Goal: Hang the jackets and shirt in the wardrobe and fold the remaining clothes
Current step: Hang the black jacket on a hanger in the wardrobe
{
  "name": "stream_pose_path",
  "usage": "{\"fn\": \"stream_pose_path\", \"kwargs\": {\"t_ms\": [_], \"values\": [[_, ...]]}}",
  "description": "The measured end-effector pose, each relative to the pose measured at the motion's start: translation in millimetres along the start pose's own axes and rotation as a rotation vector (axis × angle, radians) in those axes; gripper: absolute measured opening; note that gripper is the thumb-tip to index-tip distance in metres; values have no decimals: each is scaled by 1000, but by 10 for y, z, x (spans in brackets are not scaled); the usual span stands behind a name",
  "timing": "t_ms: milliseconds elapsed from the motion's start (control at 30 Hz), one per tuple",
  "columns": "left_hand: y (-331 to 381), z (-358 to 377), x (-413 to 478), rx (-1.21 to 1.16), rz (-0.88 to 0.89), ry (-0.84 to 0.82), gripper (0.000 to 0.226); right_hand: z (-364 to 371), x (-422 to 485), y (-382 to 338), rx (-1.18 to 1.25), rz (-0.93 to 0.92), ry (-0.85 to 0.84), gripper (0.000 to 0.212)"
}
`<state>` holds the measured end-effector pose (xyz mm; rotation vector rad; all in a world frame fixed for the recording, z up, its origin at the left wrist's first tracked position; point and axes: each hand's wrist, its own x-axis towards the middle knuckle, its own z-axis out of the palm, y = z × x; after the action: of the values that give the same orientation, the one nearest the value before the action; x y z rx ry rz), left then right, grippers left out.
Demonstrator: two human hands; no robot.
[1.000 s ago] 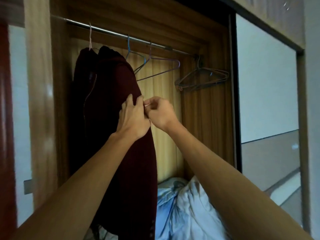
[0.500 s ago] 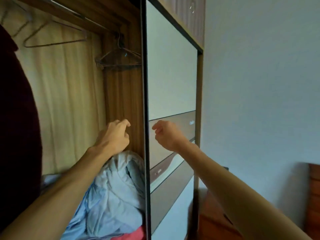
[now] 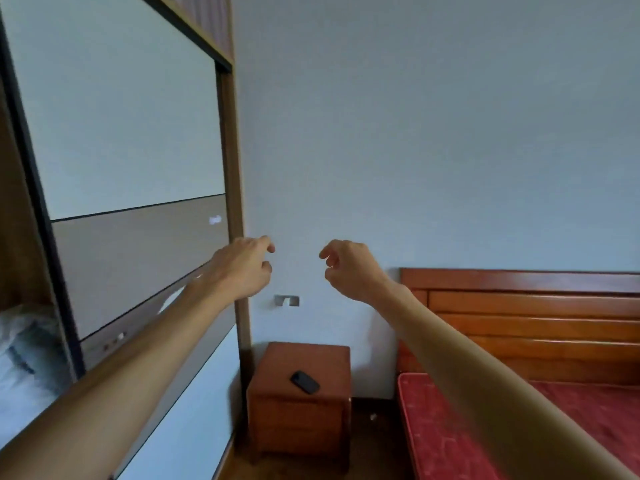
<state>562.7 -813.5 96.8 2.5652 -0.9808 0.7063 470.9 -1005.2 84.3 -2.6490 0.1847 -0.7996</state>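
Observation:
My left hand (image 3: 242, 266) and my right hand (image 3: 349, 268) hang in the air in front of the pale wall, a little apart, fingers loosely curled and holding nothing. The wardrobe (image 3: 228, 168) fills the left side, its sliding door (image 3: 121, 133) facing me. A bit of pale blue cloth (image 3: 20, 355) shows inside the wardrobe at the far left edge. The dark red jacket and the hangers are out of view.
A wooden bedside cabinet (image 3: 277, 403) stands below my hands between wardrobe and bed, with a small black object (image 3: 304, 382) on top. The bed with a red cover (image 3: 450, 438) and wooden headboard (image 3: 519, 306) lies to the right. A wall socket (image 3: 286, 301) sits low on the wall.
My view has swung right, from the open wardrobe to the wall and bed. Both hands let go of the dark red jacket and now hang free.

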Motion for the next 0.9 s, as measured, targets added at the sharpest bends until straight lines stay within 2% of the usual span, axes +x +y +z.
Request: {"fn": "stream_pose_path", "kwargs": {"t_ms": [200,433,800,900], "values": [[1021,580,408,-92,145,-147,30,-632,-527,1100,-96,213,50,37],[2191,1195,705,-198,371,-264,28,-1160,-1163,1991,-219,432,148,36],[3651,1859,863,-324,756,-423,24,-1625,-2064,2682,-409,788,247,32],[3998,2072,769,-355,860,-469,23,-1680,-2385,2808,-444,900,231,31]]}}
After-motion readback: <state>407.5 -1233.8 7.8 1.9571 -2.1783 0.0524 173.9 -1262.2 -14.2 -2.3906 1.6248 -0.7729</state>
